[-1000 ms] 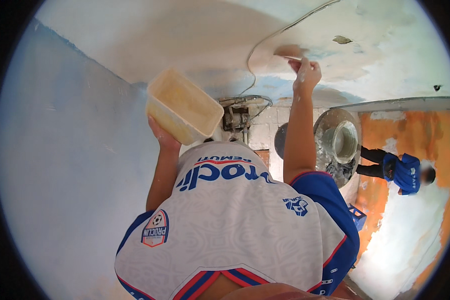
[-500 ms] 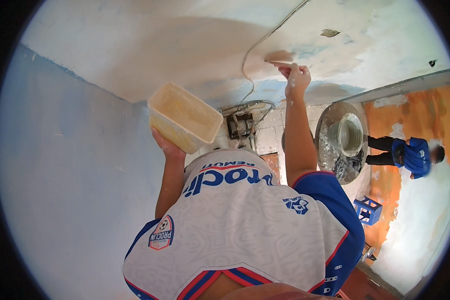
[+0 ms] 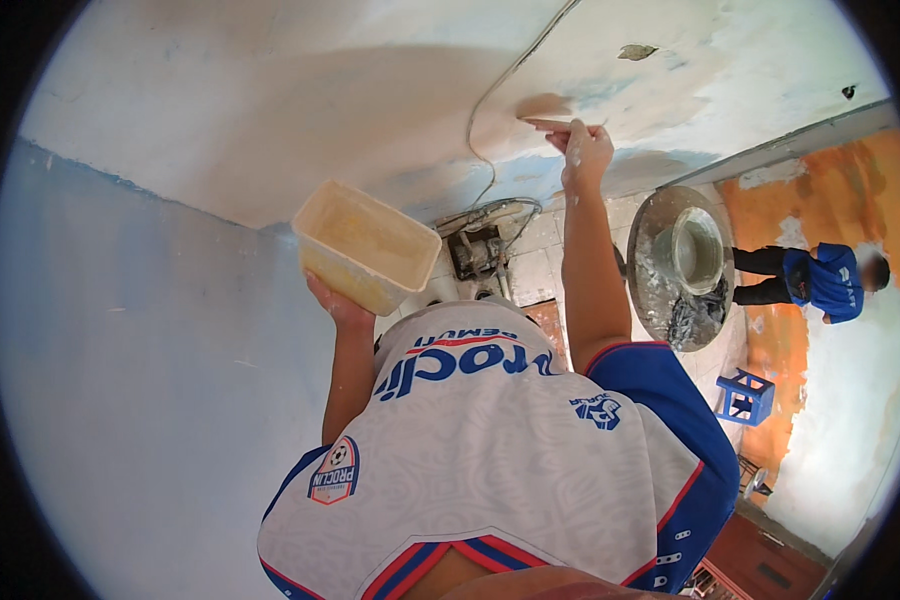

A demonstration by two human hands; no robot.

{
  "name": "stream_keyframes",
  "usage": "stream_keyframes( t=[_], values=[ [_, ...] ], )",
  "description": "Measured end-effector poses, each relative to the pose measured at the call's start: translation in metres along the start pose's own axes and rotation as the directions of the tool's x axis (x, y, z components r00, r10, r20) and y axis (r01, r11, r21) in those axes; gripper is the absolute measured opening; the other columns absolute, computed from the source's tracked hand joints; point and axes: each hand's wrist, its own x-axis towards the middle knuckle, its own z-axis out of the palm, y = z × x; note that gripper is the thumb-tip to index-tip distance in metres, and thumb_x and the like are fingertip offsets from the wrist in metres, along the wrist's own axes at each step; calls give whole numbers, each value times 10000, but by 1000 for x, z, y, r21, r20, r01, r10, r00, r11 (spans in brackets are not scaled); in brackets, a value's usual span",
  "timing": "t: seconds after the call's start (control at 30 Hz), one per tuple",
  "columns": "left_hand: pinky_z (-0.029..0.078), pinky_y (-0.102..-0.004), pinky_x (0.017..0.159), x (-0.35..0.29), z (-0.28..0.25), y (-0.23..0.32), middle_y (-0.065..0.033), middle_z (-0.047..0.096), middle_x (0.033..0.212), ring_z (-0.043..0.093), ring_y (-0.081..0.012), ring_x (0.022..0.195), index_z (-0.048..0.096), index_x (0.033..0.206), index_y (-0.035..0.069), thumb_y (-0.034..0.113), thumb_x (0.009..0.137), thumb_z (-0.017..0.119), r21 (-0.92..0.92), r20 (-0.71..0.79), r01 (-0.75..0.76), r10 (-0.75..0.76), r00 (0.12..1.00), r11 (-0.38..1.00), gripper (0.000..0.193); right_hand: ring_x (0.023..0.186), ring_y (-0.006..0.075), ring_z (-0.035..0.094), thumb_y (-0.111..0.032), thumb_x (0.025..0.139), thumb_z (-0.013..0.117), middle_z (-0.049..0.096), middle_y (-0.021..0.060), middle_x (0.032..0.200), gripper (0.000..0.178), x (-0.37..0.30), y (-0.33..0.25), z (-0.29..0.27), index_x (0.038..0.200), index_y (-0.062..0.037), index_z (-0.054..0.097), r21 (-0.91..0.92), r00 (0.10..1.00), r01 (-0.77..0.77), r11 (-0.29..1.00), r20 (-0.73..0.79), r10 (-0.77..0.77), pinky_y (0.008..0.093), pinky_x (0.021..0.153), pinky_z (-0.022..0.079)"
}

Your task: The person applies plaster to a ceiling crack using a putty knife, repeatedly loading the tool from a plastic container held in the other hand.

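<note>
My left hand (image 3: 340,300) grips a cream rectangular plastic tub (image 3: 318,255) from below and the side, its open mouth tilted toward the wall. Pale smears coat the inside of the tub. Raised to the wall (image 3: 370,110), my right hand (image 3: 587,158) is closed on a thin flat scraper (image 3: 546,124), seen nearly edge-on. Its blade is at the wall surface, just below a brownish patch (image 3: 544,105); whether it presses there I cannot tell. White specks dot the right hand.
A cable (image 3: 490,95) runs down the wall to a dusty pump-like machine (image 3: 477,250). At right stand a round table (image 3: 653,225) with a bucket (image 3: 697,250), a blue stool (image 3: 748,397) and another person (image 3: 832,280) in blue. A blue wall (image 3: 160,330) rises at left.
The view has shifted slightly. The tub sits a little lower against the wall, still in my left hand. My right hand keeps hold of the scraper near the same patch.
</note>
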Motion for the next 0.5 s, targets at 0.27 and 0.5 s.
stream_keyframes(
  t=[0.27, 0.5],
  values=[
    [401, -457, 1128, 4, -4, -15, -85, 413, 1533, 421, -304, 1390, 337, 1534, 169, 678, 973, 385, -19, 3, 118, -118, 993, 993, 759, 613, 264, 693, 12, 893, 570, 645, 196, 731, 126, 20, -1, 19, 855, 29, 452, 230, 1000, 22, 973, -16, -19, 357, 617, 643],
    [405, -449, 1123, -2, 14, -15, -86, 427, 1520, 433, -301, 1379, 346, 1526, 158, 671, 979, 380, 27, -27, 84, -83, 996, 996, 751, 602, 252, 691, -3, 866, 590, 661, 202, 747, 144, -11, 18, -12, 858, 20, 448, 13, 998, -42, 999, -37, 43, 331, 596, 624]
  ],
)
